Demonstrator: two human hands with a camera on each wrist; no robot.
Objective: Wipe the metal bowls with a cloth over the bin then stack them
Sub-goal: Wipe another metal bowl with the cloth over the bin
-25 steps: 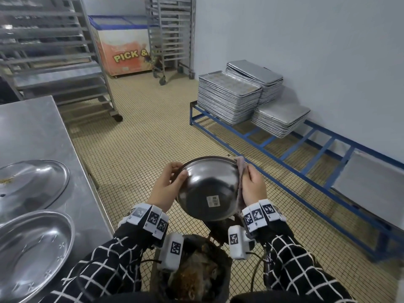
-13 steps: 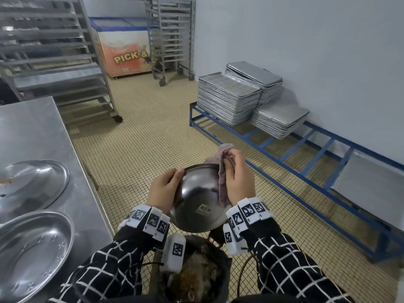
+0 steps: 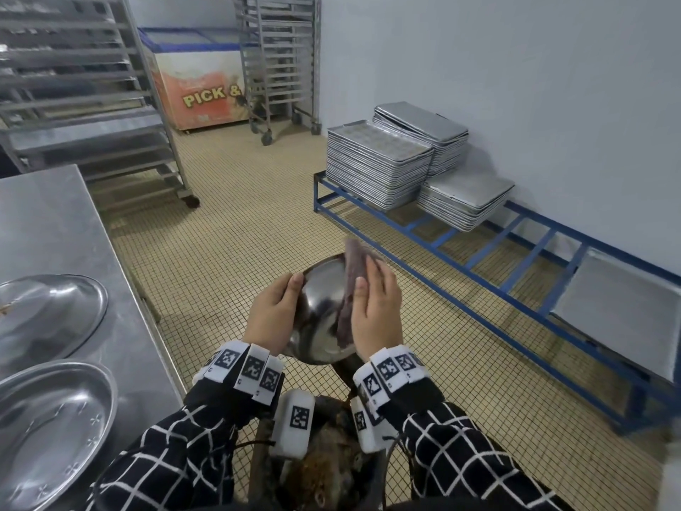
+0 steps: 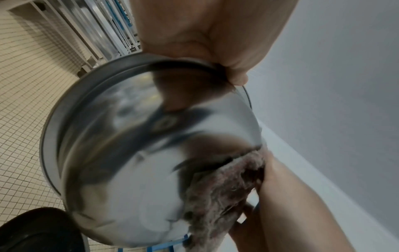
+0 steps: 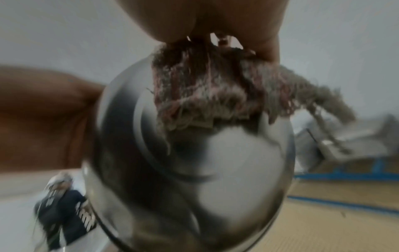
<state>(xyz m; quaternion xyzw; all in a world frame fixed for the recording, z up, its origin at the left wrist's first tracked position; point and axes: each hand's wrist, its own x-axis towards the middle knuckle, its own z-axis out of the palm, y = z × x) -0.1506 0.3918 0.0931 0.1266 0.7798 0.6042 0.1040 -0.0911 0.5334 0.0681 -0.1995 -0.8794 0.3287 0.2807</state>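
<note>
A shiny metal bowl (image 3: 324, 307) is held tilted on edge above a dark bin (image 3: 331, 470), its outer bottom turned toward me. My left hand (image 3: 272, 315) grips the bowl's left rim, thumb on the outside (image 4: 215, 34). My right hand (image 3: 376, 311) presses a frayed pinkish-grey cloth (image 3: 352, 285) against the bowl's outer wall, thumb over the cloth. In the left wrist view the cloth (image 4: 224, 191) lies on the bowl (image 4: 134, 153) at its lower right. The right wrist view is blurred: the cloth (image 5: 207, 92) covers the top of the bowl (image 5: 194, 162).
Two wide metal bowls (image 3: 48, 429) (image 3: 44, 311) sit on the steel table (image 3: 55, 223) at my left. A blue floor rack (image 3: 479, 252) with stacked baking trays (image 3: 379, 164) runs along the right wall. Trolley racks (image 3: 84, 105) and a chest freezer (image 3: 199, 79) stand behind.
The bowl has turned from facing me bottom-on to more edge-on, and my right hand has slid the cloth from its right rim across the outside toward the middle.
</note>
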